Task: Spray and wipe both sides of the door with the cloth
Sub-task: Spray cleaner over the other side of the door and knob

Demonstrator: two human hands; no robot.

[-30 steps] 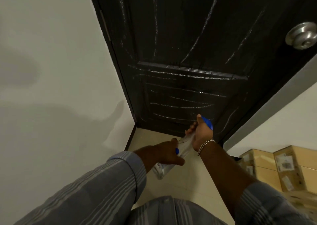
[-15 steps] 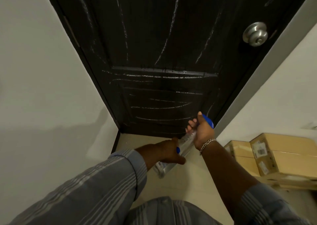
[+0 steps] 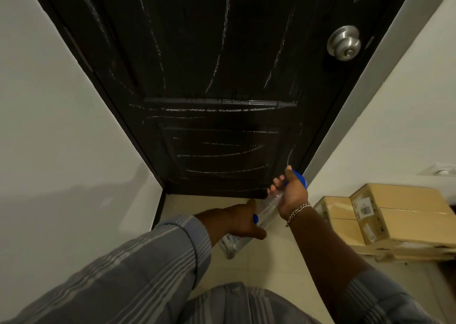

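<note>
The dark panelled door (image 3: 222,81) stands shut ahead, streaked with wet lines across its panels. Low before its bottom right corner, both hands hold a clear spray bottle (image 3: 265,211): the right hand (image 3: 291,195) grips the blue-topped neck, the left hand (image 3: 240,221) curls round the body. No cloth shows. This looks like the spraying step on side 1; next comes wiping, which needs the cloth. Cardboard boxes (image 3: 385,215) sit on the floor to the right.

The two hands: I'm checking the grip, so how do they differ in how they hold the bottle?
The right hand grips the spray bottle at its blue top, nearer the door; the left hand holds the clear body lower down. The right wrist wears a chain bracelet; the left has none. Both hold the same bottle.
</note>
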